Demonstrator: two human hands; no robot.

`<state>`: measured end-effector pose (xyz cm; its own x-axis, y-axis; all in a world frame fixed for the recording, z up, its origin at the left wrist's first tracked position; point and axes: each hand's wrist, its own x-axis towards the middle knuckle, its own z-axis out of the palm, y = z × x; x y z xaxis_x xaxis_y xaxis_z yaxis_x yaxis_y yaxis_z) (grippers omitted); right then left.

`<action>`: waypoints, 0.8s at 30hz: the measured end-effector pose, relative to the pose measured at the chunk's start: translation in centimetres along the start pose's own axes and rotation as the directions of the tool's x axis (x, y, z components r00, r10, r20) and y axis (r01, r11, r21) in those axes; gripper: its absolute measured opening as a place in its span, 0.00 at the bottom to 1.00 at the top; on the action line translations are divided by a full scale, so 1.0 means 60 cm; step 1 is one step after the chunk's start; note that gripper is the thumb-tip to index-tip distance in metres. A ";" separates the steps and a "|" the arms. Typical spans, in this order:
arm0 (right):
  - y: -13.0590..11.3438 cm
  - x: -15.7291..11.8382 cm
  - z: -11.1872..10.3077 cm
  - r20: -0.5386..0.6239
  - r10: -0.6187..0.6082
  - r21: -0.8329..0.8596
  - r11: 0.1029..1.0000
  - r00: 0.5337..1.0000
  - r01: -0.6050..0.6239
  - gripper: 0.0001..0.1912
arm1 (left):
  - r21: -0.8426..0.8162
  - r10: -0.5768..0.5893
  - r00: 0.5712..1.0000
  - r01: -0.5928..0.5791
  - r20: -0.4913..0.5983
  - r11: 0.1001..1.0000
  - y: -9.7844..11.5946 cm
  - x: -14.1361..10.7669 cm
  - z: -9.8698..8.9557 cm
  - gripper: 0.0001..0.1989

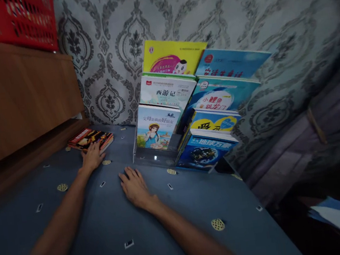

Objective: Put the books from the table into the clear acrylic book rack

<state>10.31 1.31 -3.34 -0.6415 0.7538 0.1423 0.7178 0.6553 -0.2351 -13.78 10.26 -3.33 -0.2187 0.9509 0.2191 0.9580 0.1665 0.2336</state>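
Book stack (88, 137) on the blue-grey surface (107, 219), beneath the fingers of the left hand (91, 157). Nearest, bare forearms (57, 226) stretched forward over scattered yellow rounds (218, 224) and small printed labels (129, 244). Farther on, Right hand (136, 188) palm down on the surface, fingers a little apart, near the front of a clear stand (153, 158). Beyond and to the left, fingertips on the stack's top cover; cannot tell whether clamped or merely resting. Propped at the stand, two columns of books (225, 93): on the left, a girl-in-hat cover (156, 127) foremost, then a white book (167, 91), then a yellow book (176, 54); on the right, a globe cover (205, 152) foremost, a blue book (232, 61) rearmost. At far left, a wooden cabinet (22, 97) bearing a red basket (30, 20). Behind, patterned wallpaper (101, 57).
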 end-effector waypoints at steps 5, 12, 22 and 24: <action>0.007 0.002 0.003 -0.020 -0.009 0.018 1.000 1.000 0.010 0.22 | -0.013 0.084 0.994 -0.083 0.074 0.996 -0.057 0.018 -0.011 0.37; 0.008 0.003 0.006 -0.042 -0.022 0.018 1.000 0.999 0.023 0.21 | -0.046 0.156 0.985 -0.153 0.073 0.987 -0.087 0.020 -0.020 0.38; 0.009 0.002 0.005 -0.042 -0.020 0.017 1.000 0.999 0.021 0.20 | 0.004 0.162 0.987 -0.162 0.006 0.987 -0.081 0.014 -0.023 0.28; 0.010 0.002 0.007 -0.055 -0.030 0.022 0.999 0.998 0.031 0.20 | 0.065 0.206 0.978 -0.208 0.026 0.976 -0.087 0.028 -0.033 0.27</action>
<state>10.56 1.79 -3.88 -0.6469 0.7353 0.2021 0.6913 0.6773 -0.2518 -19.50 10.47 -2.30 -0.0115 0.9712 0.2380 0.9925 -0.0178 0.1206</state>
